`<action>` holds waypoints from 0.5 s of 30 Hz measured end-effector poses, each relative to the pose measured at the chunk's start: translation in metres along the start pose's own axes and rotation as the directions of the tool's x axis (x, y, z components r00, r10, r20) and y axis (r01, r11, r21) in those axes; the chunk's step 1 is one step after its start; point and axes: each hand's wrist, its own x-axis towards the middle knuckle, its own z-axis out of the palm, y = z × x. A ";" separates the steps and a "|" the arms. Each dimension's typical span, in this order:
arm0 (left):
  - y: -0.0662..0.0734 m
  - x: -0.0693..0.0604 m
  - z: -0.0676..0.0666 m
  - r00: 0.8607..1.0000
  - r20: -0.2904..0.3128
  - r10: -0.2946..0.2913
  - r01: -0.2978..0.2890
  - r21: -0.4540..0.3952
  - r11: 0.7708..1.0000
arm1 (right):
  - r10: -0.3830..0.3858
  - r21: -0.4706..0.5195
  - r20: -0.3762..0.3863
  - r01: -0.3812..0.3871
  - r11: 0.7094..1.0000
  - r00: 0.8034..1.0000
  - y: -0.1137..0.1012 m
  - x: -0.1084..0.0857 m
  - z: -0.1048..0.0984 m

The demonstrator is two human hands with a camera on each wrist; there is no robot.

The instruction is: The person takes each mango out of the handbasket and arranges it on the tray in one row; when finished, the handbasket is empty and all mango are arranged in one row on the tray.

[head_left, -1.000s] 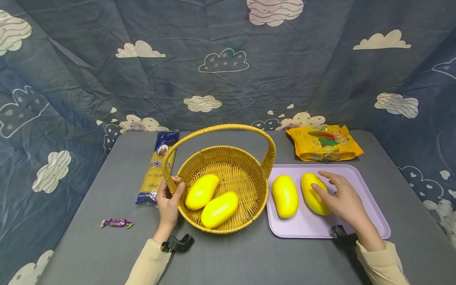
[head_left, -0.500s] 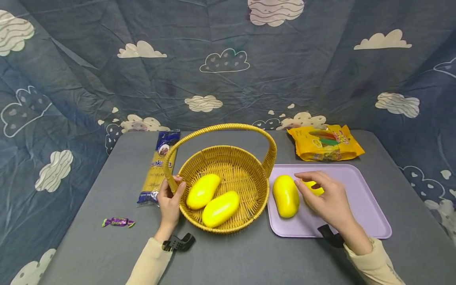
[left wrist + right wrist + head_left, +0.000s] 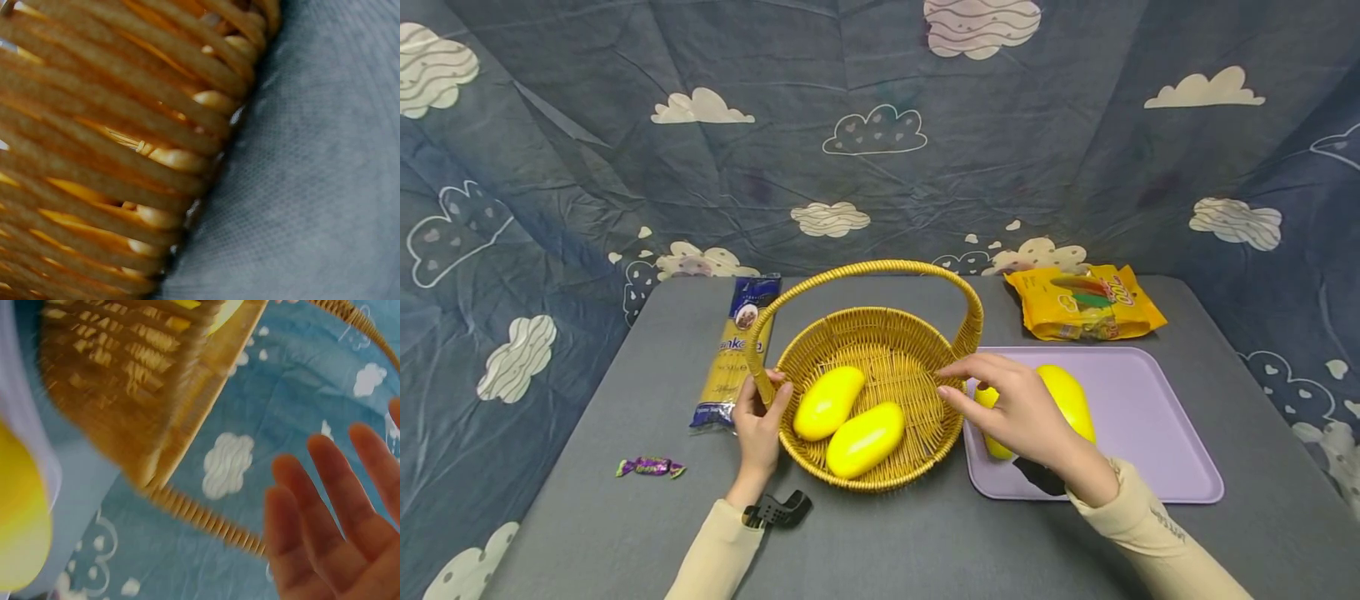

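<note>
A woven wicker basket with a tall arched handle stands mid-table, two yellow mangoes lying inside. My left hand grips its left side at the foot of the handle. Wicker wall fills much of the left wrist view. Over the lilac tray, my right hand reaches towards the basket's right rim, with nothing in it. Its fingers look extended in the right wrist view. Beneath and behind this hand are two more mangoes on the tray, a right one and a left one, both partly hidden.
Left of the basket lies a blue and gold pasta packet. A purple-wrapped candy sits nearer the front left. Behind the tray is a yellow snack bag. A cloud-patterned cloth hangs along the table's back.
My right hand has moved left from over the right mango, past the left one, to beside the basket's rim. The left hand keeps its grip on the basket.
</note>
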 end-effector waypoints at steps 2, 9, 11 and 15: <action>0.000 0.000 0.000 1.000 0.000 -0.001 0.001 -0.001 1.000 | -0.002 0.025 0.085 0.000 1.000 0.996 -0.004 0.008 0.004; -0.001 0.000 -0.001 1.000 -0.001 -0.001 0.001 0.004 1.000 | -0.034 0.110 0.360 -0.006 0.994 0.932 -0.008 0.033 0.016; -0.001 0.000 -0.001 1.000 -0.002 -0.003 0.003 0.002 1.000 | -0.035 0.104 0.415 -0.009 0.995 0.909 -0.007 0.039 0.018; 0.000 0.000 -0.001 1.000 -0.002 -0.001 0.001 0.000 1.000 | -0.061 0.088 0.494 0.020 0.996 0.867 -0.006 0.050 0.025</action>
